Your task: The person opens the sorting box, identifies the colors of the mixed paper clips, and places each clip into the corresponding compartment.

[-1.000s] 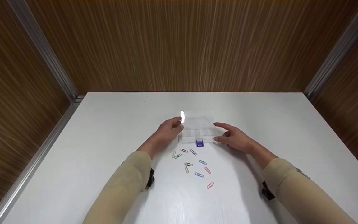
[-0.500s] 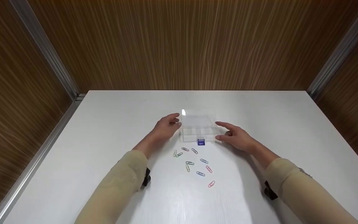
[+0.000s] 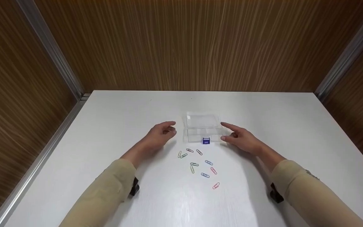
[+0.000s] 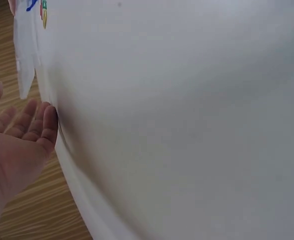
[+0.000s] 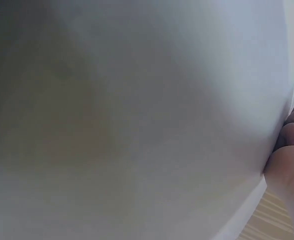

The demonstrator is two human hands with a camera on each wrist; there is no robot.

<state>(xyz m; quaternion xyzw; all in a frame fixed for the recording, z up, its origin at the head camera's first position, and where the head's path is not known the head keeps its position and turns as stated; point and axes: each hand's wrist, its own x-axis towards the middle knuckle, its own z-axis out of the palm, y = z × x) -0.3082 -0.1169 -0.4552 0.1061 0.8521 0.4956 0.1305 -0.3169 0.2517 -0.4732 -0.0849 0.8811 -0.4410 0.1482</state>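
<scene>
A clear plastic box [image 3: 194, 138] with a purple latch [image 3: 206, 141] stands on the white table, its transparent lid [image 3: 203, 120] tilted back. To its left, my left hand [image 3: 159, 135] hovers apart from it, fingers loosely bent, nothing held. The left wrist view shows that hand [image 4: 24, 135] with the box's edge [image 4: 26, 55] beyond it. At the box's right side, my right hand [image 3: 241, 138] has index finger and thumb extended, their tips touching or very near it. Its other fingers are curled. Several coloured paper clips [image 3: 205, 175] lie in front of the box.
The white table [image 3: 131, 110] reaches back to a wood-grain panel [image 3: 200, 47]. Similar panels stand at left and right, with metal strips [image 3: 52, 53] along the corners.
My left hand has drawn away to the left from the box's side. The right hand stays at the box's right side. The head view has shifted slightly.
</scene>
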